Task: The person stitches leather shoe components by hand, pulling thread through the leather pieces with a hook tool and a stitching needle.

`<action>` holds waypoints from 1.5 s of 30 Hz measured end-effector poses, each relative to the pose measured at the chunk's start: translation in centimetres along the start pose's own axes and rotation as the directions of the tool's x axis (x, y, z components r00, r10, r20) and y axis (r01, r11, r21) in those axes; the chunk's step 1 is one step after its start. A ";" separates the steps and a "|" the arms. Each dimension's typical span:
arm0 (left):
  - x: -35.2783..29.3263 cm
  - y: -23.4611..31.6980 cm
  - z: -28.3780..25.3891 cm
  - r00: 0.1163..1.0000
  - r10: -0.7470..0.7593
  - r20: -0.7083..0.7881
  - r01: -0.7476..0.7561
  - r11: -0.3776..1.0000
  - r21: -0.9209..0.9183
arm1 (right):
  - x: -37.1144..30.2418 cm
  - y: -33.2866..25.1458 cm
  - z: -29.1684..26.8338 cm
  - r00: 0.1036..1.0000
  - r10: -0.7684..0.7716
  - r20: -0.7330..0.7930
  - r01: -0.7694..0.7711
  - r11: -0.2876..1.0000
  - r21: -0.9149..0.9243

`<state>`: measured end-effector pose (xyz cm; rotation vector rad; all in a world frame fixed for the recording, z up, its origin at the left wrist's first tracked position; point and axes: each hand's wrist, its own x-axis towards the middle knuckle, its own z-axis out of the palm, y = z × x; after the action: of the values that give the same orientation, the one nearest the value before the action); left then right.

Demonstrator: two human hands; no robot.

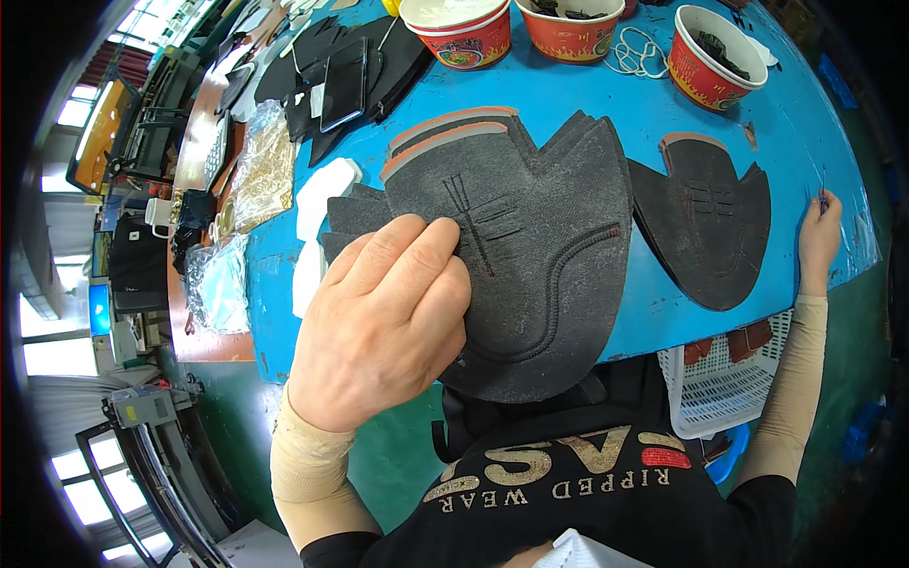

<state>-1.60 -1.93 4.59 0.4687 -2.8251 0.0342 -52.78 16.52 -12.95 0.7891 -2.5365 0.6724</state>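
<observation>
Blue tabletop [530, 90] spreads under most of what I see through the head camera, with green floor [232, 407] past its edge. I take the big dark panel [568, 189] as my landmark: it is right before the person's black shirt [587, 516], its rounded lower end reaching past the table's near edge. On its face I make out short dark lines and, along the right and lower part, a curving braided ridge [552, 312]. Other dark corners [352, 216] jut out behind its left side.

Over the panel's left part, the left hand [383, 327] has its fingers curled in; the fingertips are hidden from me, so I cannot tell whether they are clamped on the panel or on something else. Well to the panel's right, the right hand [820, 241] has its fingers together on a small thin tool [823, 201], too small for me to identify.

Just right of the panel lies a smaller dark panel [717, 227]. Beyond its top I see three red-and-white tubs [461, 45] and a white cord [636, 55]; off its upper left, a black phone [344, 85]. Below its right side, a white crate [701, 412] shows.
</observation>
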 end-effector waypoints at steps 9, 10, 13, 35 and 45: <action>0.3 0.4 -0.2 0.997 0.040 0.073 -0.048 0.992 0.117 | -0.2 -0.3 0.2 1.000 -0.012 -0.004 0.012 0.999 0.034; 0.4 0.6 -0.1 0.996 0.026 0.087 -0.035 0.993 0.110 | -0.2 -0.4 0.0 1.000 0.006 0.003 -0.006 0.999 0.034; 0.1 1.1 -0.1 0.996 0.000 0.084 -0.010 0.994 0.113 | 0.0 0.3 0.4 0.996 -0.027 -0.084 0.036 0.993 0.109; -8.9 4.9 3.7 0.742 -0.471 -0.477 0.042 0.742 -0.669 | -13.7 -8.0 -11.3 0.987 -0.109 0.116 0.008 0.761 0.649; -4.1 1.0 2.8 0.840 -0.319 -0.439 0.272 0.947 -0.168 | -23.3 -6.9 -10.5 0.857 -0.420 0.299 0.264 0.856 0.445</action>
<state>1.05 0.11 0.82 0.7591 -2.2501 -0.0516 -28.42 26.97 -13.87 1.6282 -2.5047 0.9899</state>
